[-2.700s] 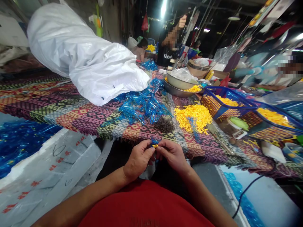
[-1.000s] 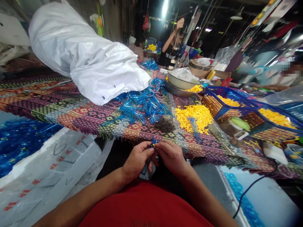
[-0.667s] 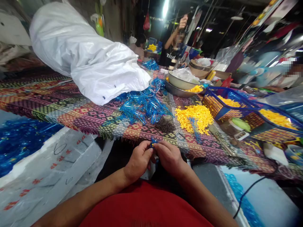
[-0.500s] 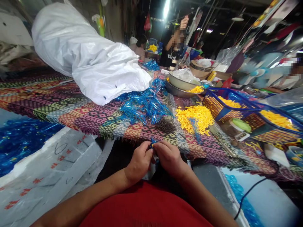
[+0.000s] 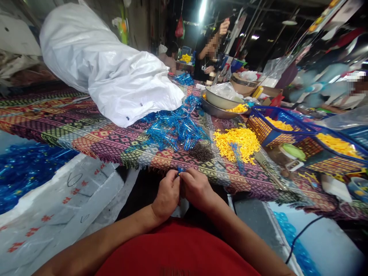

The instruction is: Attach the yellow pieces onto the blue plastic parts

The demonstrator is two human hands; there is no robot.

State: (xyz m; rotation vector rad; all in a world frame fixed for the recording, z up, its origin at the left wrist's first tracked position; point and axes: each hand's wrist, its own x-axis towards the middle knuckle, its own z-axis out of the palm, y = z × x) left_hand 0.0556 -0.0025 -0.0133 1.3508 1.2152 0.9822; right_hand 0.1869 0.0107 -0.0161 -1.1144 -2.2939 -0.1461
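Beyond the desk (image 5: pixel 86 132) and its patterned cloth (image 5: pixel 161 158), my feed goes dim under a tube light (image 5: pixel 202 10). On the right I count 2 blue baskets (image 5: pixel 283 140), both holding yellow pieces (image 5: pixel 278 124). Metal bowls (image 5: pixel 221 101), 2 of them stacked, sit behind a loose yellow pile (image 5: pixel 236 145); the upper carries a clear bag (image 5: pixel 224 91), the lower more yellow pieces. White boxes (image 5: pixel 94 188) stand low, 1 at each side, with blue pieces (image 5: pixel 31 166) inside. More blue pieces spread beside the white sack (image 5: pixel 123 78), next to a dark heap (image 5: pixel 201 152).

I see the blue part (image 5: pixel 181 169) by the desk's near edge, between the hands. Both the left hand (image 5: pixel 167 193) and the right hand (image 5: pixel 198 188) pinch it, fingertips nearly meeting; a yellow speck (image 5: pixel 179 174) shows there. Its visible end points away from the red shirt (image 5: pixel 178 249), toward the desk. Fingers hide the rest, so I cannot tell its long axis.
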